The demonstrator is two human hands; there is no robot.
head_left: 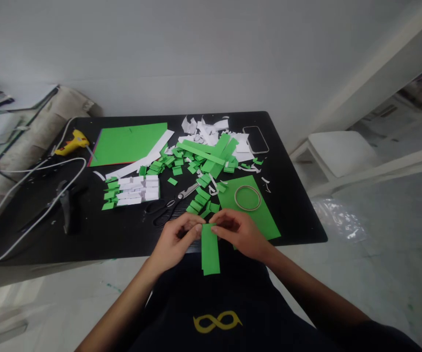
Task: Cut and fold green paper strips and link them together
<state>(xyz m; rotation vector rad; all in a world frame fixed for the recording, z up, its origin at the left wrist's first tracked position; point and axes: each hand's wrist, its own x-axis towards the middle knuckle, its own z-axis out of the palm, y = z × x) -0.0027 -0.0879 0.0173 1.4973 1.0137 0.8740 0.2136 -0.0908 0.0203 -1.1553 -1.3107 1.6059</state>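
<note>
A green paper strip [211, 252] hangs down over the table's front edge, its lower end showing two slightly offset layers. My left hand [180, 237] pinches its upper left corner between thumb and fingers. On the other side, my right hand [240, 232] pinches the upper right corner. Just beyond my fingers lie small folded green paper pieces [198, 200]. A pair of black-handled scissors [176, 200] rests partly open, left of those pieces. To the right, a tape ring [248, 198] sits on a green sheet [265, 222].
White paper scraps [205, 131] and green strips [216, 154] are heaped at the back, near a phone [255, 140]. Rows of white and green folded paper [133, 189] lie left of the scissors. A yellow glue gun [73, 143] and looping white cable [23, 205] occupy the left side.
</note>
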